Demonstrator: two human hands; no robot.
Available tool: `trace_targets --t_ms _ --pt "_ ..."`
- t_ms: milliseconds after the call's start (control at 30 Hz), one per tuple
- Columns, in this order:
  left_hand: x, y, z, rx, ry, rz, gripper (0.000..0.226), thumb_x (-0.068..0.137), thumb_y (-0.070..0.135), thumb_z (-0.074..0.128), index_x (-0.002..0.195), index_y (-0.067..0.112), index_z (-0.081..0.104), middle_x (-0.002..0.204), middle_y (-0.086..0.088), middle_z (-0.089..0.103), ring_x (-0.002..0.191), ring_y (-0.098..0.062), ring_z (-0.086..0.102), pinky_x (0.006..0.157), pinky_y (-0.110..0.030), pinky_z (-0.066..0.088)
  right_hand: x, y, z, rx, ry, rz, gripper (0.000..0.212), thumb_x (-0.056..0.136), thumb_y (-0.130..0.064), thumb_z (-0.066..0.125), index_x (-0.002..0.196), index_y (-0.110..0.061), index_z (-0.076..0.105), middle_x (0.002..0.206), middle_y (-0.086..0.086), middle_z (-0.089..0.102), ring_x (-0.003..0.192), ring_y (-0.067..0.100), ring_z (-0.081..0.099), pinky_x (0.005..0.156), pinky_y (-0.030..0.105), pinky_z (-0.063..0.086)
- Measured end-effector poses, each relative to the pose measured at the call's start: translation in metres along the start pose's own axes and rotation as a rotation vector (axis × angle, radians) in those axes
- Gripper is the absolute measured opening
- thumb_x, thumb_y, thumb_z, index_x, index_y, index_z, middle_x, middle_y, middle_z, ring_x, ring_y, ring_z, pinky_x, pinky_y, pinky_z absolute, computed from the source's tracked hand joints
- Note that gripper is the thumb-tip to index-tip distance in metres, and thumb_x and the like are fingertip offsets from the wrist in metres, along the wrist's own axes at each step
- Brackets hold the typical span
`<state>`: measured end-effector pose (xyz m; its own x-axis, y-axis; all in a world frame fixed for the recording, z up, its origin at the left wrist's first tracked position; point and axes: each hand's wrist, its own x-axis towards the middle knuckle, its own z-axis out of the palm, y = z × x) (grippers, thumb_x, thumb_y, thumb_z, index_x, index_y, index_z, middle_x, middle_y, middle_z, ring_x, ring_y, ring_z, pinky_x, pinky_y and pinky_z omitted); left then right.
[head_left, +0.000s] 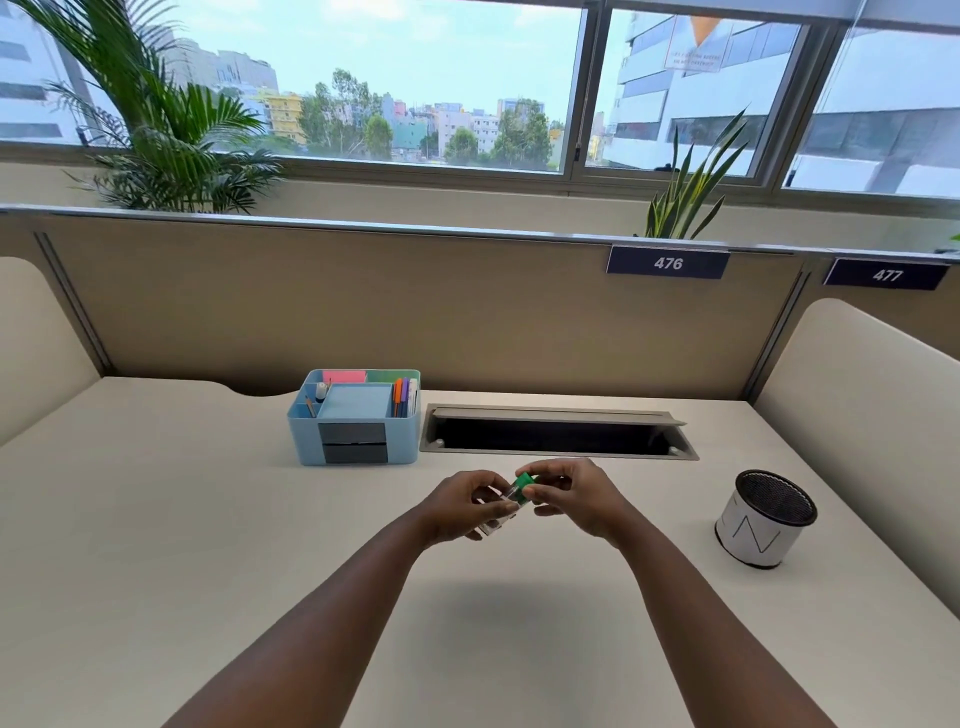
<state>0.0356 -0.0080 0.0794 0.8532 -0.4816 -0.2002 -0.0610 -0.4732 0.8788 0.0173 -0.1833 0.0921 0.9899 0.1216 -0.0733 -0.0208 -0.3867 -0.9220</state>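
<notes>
A small clear container (506, 501) with a green cap (525, 484) is held above the middle of the cream desk (156, 519). My left hand (465, 506) grips the clear body from the left. My right hand (574, 496) pinches the green cap from the right with thumb and fingertips. The container tilts, cap end up and to the right. What is inside it cannot be made out.
A light blue desk organiser (356, 418) with sticky notes and pens stands behind the hands on the left. An open cable tray slot (558, 434) runs along the back. A mesh pen cup (766, 517) stands at the right. Padded partitions enclose both sides.
</notes>
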Motion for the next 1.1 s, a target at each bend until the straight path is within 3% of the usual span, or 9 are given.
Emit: trace_targets --t_ms 133,233,300,433,533,667,767,967,1100 --pt "-0.002 -0.011 -0.01 -0.041 0.079 -0.025 0.033 0.08 0.022 0.069 0.109 0.014 0.058 0.108 -0.013 0.065 0.091 -0.021 0.061 0.062 -0.025 0.051 0.006 0.001 0.007 0.002 0.074 0.014 0.025 0.081 -0.004 0.064 0.106 -0.002 0.065 0.088 0.014 0.064 0.068 0.01 0.06 0.056 0.012 0.056" --pt "-0.003 -0.021 -0.02 -0.046 0.222 0.008 0.007 0.079 0.021 0.069 0.082 0.021 0.062 0.087 -0.004 0.065 0.079 -0.017 0.06 0.059 -0.026 0.05 0.01 0.001 0.009 0.013 0.145 -0.004 0.024 0.08 -0.005 0.065 0.104 -0.006 0.066 0.09 0.016 0.063 0.072 0.018 0.061 0.056 0.011 0.056" --pt "-0.004 -0.032 -0.03 -0.01 0.368 0.01 0.015 0.084 0.024 0.063 0.069 0.023 0.065 0.078 -0.002 0.066 0.078 -0.018 0.061 0.064 -0.034 0.054 0.013 -0.001 0.011 0.014 0.182 -0.011 0.024 0.08 -0.005 0.065 0.103 -0.007 0.067 0.088 0.016 0.061 0.074 0.021 0.059 0.055 0.011 0.056" --pt "-0.01 -0.054 -0.051 0.099 0.599 -0.042 0.027 0.094 0.022 0.046 0.1 0.009 0.069 0.106 -0.013 0.071 0.102 -0.028 0.063 0.088 -0.042 0.052 0.023 -0.009 0.019 -0.002 0.204 -0.03 0.025 0.078 -0.004 0.067 0.103 -0.008 0.067 0.086 0.014 0.061 0.069 0.018 0.058 0.054 0.01 0.055" --pt "-0.016 -0.067 -0.067 0.179 0.729 -0.104 0.031 0.094 0.015 0.045 0.121 0.006 0.057 0.127 -0.017 0.061 0.115 -0.032 0.056 0.095 -0.041 0.047 0.033 -0.015 0.03 -0.023 0.2 -0.038 0.026 0.078 -0.005 0.067 0.104 -0.008 0.067 0.086 0.013 0.062 0.07 0.018 0.058 0.055 0.011 0.055" --pt "-0.019 -0.084 -0.097 0.289 0.831 -0.209 0.044 0.088 0.004 0.051 0.132 0.007 0.044 0.132 -0.021 0.053 0.12 -0.035 0.049 0.096 -0.048 0.047 0.049 -0.024 0.05 -0.069 0.188 -0.054 0.028 0.078 -0.007 0.068 0.106 -0.009 0.066 0.088 0.012 0.062 0.073 0.019 0.058 0.062 0.019 0.059" --pt "-0.023 -0.092 -0.12 0.362 0.846 -0.27 0.05 0.086 0.003 0.051 0.134 0.005 0.037 0.136 -0.021 0.048 0.123 -0.036 0.044 0.095 -0.049 0.046 0.06 -0.031 0.064 -0.112 0.158 -0.055 0.03 0.078 -0.006 0.068 0.108 -0.01 0.065 0.093 0.011 0.063 0.079 0.02 0.059 0.077 0.035 0.059" --pt "-0.023 -0.108 -0.157 0.491 0.771 -0.33 0.051 0.084 -0.001 0.051 0.133 0.003 0.036 0.14 -0.018 0.045 0.128 -0.035 0.041 0.095 -0.048 0.045 0.091 -0.045 0.091 -0.163 0.155 -0.062 0.034 0.077 -0.009 0.069 0.111 -0.01 0.064 0.108 0.017 0.066 0.095 0.029 0.063 0.081 0.038 0.058" --pt "-0.015 -0.128 -0.175 0.514 0.739 -0.315 0.054 0.085 -0.002 0.049 0.136 0.006 0.034 0.144 -0.015 0.043 0.131 -0.032 0.039 0.1 -0.047 0.043 0.118 -0.053 0.109 -0.196 0.161 -0.101 0.032 0.076 -0.009 0.071 0.108 -0.01 0.066 0.106 0.017 0.068 0.091 0.029 0.065 0.086 0.045 0.056"
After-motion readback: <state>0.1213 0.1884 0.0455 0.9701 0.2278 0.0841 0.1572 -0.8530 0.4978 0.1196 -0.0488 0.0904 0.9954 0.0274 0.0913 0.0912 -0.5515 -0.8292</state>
